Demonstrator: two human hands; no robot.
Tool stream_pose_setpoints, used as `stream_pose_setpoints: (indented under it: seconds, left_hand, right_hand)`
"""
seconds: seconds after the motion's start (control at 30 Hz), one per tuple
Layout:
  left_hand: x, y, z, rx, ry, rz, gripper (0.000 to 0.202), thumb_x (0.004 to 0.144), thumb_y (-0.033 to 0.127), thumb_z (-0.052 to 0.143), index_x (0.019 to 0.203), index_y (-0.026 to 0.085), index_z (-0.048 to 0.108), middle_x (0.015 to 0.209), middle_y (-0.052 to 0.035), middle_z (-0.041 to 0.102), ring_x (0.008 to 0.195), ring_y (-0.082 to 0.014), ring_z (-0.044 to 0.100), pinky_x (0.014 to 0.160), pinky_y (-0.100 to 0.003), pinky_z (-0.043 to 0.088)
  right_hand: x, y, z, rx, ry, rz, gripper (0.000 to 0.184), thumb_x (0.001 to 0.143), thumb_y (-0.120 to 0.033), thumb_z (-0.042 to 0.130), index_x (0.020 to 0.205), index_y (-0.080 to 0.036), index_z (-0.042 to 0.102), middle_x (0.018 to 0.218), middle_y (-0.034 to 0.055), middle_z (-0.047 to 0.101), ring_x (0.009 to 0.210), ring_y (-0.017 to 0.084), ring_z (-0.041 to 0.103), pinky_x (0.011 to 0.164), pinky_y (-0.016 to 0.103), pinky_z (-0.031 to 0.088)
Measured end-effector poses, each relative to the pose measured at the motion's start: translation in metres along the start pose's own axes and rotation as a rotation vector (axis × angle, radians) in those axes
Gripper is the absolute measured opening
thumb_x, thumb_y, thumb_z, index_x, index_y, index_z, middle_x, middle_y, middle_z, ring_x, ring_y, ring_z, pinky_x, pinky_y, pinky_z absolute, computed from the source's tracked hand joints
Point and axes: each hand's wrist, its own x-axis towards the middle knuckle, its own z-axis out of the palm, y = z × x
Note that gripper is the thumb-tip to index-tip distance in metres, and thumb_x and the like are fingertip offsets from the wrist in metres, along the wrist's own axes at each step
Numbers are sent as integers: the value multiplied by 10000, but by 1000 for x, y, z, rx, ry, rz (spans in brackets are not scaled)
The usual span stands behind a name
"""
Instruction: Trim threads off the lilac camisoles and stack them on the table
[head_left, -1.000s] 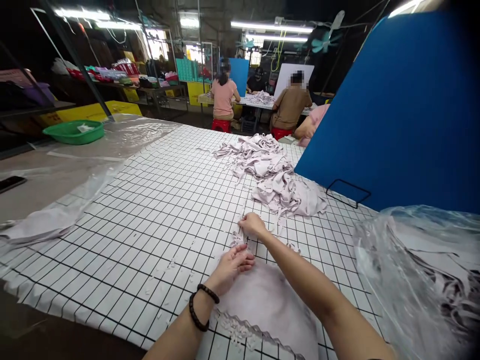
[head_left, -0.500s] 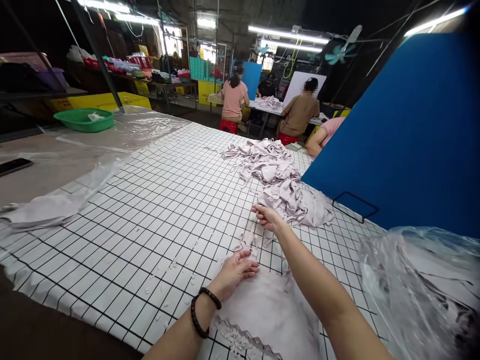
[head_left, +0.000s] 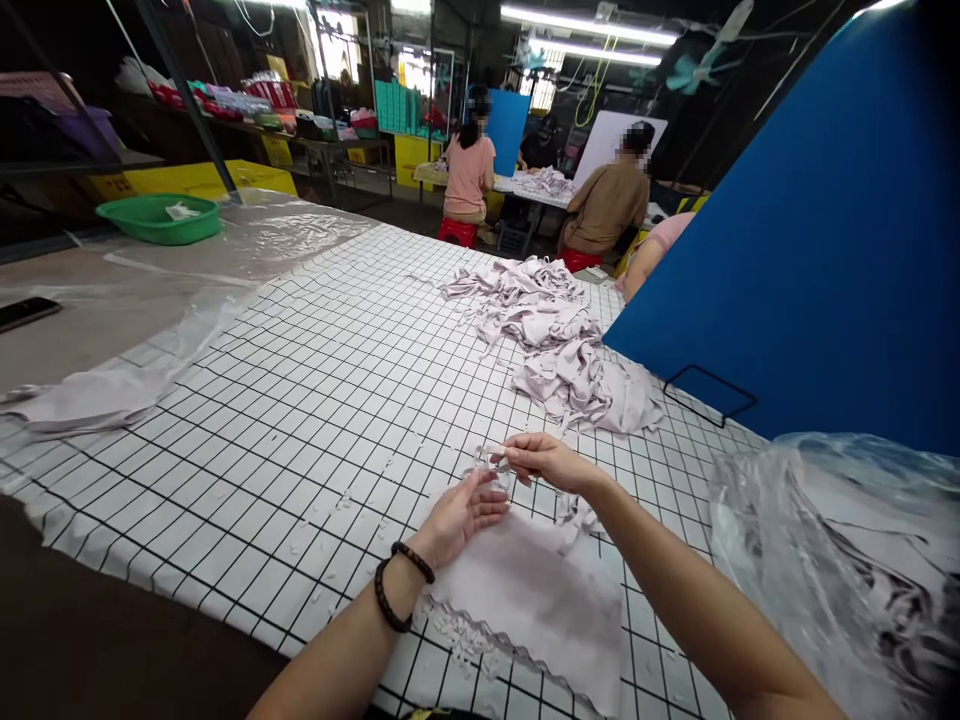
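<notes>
A pale lilac garment (head_left: 536, 600) with thin straps and a wavy trimmed edge lies flat on the table in front of me. My left hand (head_left: 466, 512), with a dark beaded bracelet on the wrist, rests on its upper left corner, fingers stretched out. Just above it, my right hand (head_left: 541, 462) pinches a thin strap (head_left: 487, 458) of the garment between thumb and fingers. Another bunched strap (head_left: 579, 520) lies by the garment's upper right corner, under the right wrist. Small pale scraps (head_left: 469, 640) are scattered along the wavy edge.
Beyond my hands lies a heap of similar garments (head_left: 559, 340) on the checked cloth (head_left: 322, 370). A blue panel (head_left: 795, 250) and a clear plastic bag (head_left: 757, 530) stand at right. At left are a green basin (head_left: 161, 225), a phone (head_left: 28, 312) and more fabric (head_left: 90, 400). Other people sit behind.
My right hand has drawn back toward me, now close to the left hand with the strap pinched. The garment lies flatter. My left hand stays nearly in place.
</notes>
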Motion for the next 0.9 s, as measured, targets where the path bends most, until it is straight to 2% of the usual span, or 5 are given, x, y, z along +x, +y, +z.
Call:
stream_pose_setpoints:
  seconds: [0.13,0.27,0.4,0.6,0.9]
  left_hand:
    - [0,0,-1,1,-28,14,497,878,503,499,1208,132,511,1059,-142,640,930,-204,648,899,-368,485]
    - [-5,1,1,92,-17,40,361,863,399,553,1100,127,544,1008,-122,631,855,-170,649,833,-334,505]
    - [-16,3,1,556,78,163,305,833,341,575,1075,160,536,970,-83,611,722,-132,613,713,-305,507]
    - [-26,-2,-1,1389,245,408,235,803,285,590,1029,220,597,1085,-65,547,969,-202,565,865,-342,449]
    - [-25,-2,5,1659,257,350,208,814,381,605,955,231,577,1013,-42,545,912,-210,566,668,-287,435]
  right_hand:
    - [-5,0,-3,47,2,12,326,825,-422,618,909,-114,682,530,-50,432,493,69,346,491,224,316]
    - [-2,-9,-6,-103,32,35,341,768,-440,669,869,-118,713,574,-24,505,497,63,331,462,217,266]
    - [-1,-9,-7,-279,75,21,320,718,-427,715,836,-130,732,661,16,614,592,99,470,545,232,364]
    - [-6,18,-7,-471,-33,128,258,763,-391,655,816,-144,710,695,25,653,656,134,564,616,244,420]
    - [-20,37,13,-783,-55,117,224,786,-317,586,851,-173,744,740,28,712,656,143,590,603,226,404]
